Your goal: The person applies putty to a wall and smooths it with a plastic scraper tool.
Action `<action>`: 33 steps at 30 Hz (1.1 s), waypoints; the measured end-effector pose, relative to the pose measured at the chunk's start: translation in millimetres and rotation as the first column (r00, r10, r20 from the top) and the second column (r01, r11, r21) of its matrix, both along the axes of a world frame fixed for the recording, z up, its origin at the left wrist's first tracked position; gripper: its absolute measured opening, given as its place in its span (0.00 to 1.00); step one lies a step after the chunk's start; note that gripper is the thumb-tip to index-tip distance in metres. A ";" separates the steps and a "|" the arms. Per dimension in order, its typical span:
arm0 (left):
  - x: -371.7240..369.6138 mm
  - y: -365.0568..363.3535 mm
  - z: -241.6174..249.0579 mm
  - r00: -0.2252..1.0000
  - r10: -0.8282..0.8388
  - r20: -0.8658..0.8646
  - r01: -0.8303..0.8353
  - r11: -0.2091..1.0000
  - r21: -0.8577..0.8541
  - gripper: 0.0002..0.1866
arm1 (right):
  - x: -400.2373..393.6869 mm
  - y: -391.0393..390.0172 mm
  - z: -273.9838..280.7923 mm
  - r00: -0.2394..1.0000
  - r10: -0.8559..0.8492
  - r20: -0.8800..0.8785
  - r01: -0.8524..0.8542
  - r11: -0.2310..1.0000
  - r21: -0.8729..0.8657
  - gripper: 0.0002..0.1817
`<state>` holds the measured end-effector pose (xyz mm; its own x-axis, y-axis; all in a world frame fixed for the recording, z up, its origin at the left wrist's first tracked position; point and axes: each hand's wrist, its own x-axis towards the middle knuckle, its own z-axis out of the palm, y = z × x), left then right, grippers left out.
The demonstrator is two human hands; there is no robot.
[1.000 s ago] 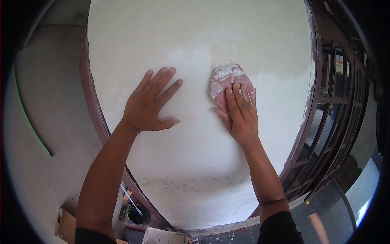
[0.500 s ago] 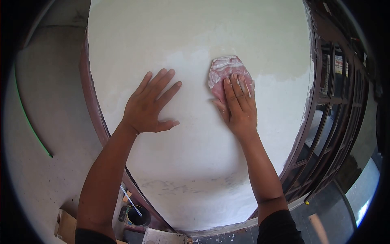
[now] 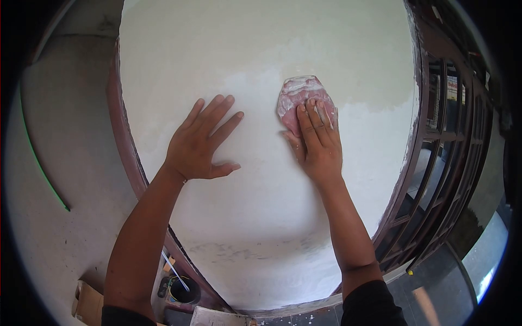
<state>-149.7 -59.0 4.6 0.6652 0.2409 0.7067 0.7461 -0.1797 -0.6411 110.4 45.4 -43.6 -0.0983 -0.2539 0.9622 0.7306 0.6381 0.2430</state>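
A pale wall panel [image 3: 261, 206] with whitish patches fills the middle of the view. My left hand [image 3: 200, 138] lies against it with fingers spread and nothing in them. Further right, my right hand [image 3: 318, 138] presses a pinkish-red pad [image 3: 304, 92], smeared with white, flat on the wall. Its fingers rest over the lower part of the pad, with the thumb off to the left side. The pad's upper part shows beyond the fingertips.
Dark framed glass panes [image 3: 435, 157] stand at the right. Low on the left are a black bucket [image 3: 185, 290] with a stick in it and a cardboard box [image 3: 88, 304]. A green line [image 3: 41, 157] runs down the far-left wall.
My right hand and the pad have shifted very slightly to the left. My left hand sits a touch lower in view, still spread on the wall.
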 end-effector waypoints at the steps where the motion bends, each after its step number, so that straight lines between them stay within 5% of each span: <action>1: 0.4 0.7 0.2 1.000 -0.002 -0.003 0.002 1.000 0.000 0.46 | 2.8 0.5 -9.6 1.000 -0.018 0.019 0.018 1.000 -0.008 0.33; 6: 0.2 1.5 -0.5 1.000 -0.003 -0.002 0.003 1.000 0.012 0.46 | 10.8 -2.1 -26.1 0.999 0.002 0.051 -0.005 0.998 0.062 0.32; 11: 0.3 1.2 -0.7 1.000 -0.002 -0.003 0.002 1.000 0.012 0.46 | 2.8 1.1 21.7 0.999 -0.034 -0.007 0.035 0.997 0.066 0.35; 17: 1.3 -0.1 -0.6 1.000 0.001 0.002 -0.001 1.000 0.000 0.46 | 9.7 1.2 -29.6 0.998 -0.010 0.061 0.008 0.999 0.033 0.34; 24: 0.5 0.4 -0.1 1.000 -0.006 -0.001 0.006 1.000 0.002 0.46 | -1.7 0.9 25.7 0.999 -0.029 -0.022 0.031 0.997 0.065 0.33; 33: 0.5 1.2 -0.6 1.000 0.000 -0.006 0.000 1.000 0.023 0.45 | 3.6 0.2 -11.9 0.999 -0.015 0.035 0.012 0.997 0.080 0.34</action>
<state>-149.2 -57.8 4.0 0.6699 0.2248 0.7076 0.7419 -0.1652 -0.6498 114.0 45.7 -55.5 -0.1365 -0.3278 0.9348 0.7291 0.6057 0.3188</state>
